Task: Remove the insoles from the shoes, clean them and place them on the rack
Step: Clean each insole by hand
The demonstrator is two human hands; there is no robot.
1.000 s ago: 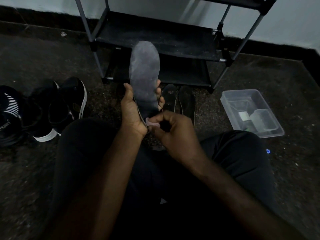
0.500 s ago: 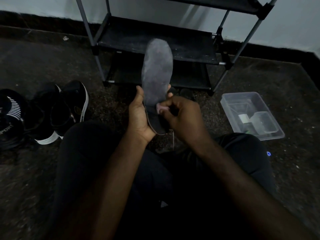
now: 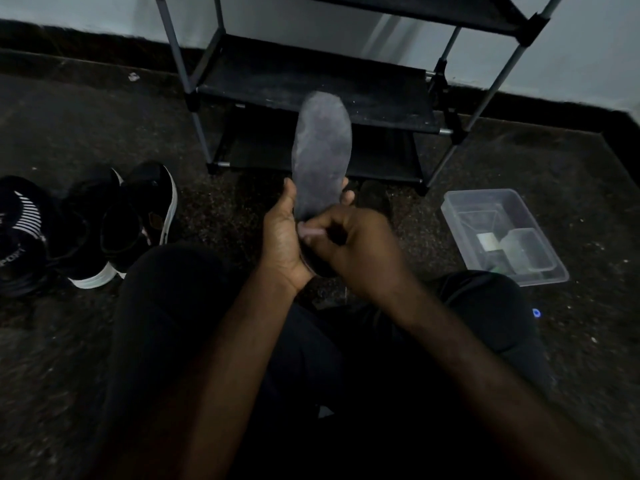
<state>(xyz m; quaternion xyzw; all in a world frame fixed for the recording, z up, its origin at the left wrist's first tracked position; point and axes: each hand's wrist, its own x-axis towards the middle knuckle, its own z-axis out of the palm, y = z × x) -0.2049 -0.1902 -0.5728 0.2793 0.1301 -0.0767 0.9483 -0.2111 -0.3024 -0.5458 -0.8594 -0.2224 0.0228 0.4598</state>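
A grey insole (image 3: pixel 320 157) stands upright in front of me, toe end up. My left hand (image 3: pixel 282 242) grips its heel end from behind and the left. My right hand (image 3: pixel 356 249) is closed on a small pale object (image 3: pixel 311 232), pressed against the insole's lower part; I cannot tell what the object is. Beyond the insole stands the black shoe rack (image 3: pixel 311 88) with grey poles. A dark insole (image 3: pixel 375 199) lies on the floor under the rack's front edge, partly hidden by my hands.
A pair of black shoes with white soles (image 3: pixel 117 223) sits on the floor at the left, with a black striped shoe (image 3: pixel 20 233) at the far left. A clear plastic box (image 3: pixel 502 233) with small items is at the right. My black-trousered knees fill the foreground.
The insole and both hands have shifted to the right, in front of the rack. My right hand moved up the insole from its heel end and has held the pale object there for the last half second.
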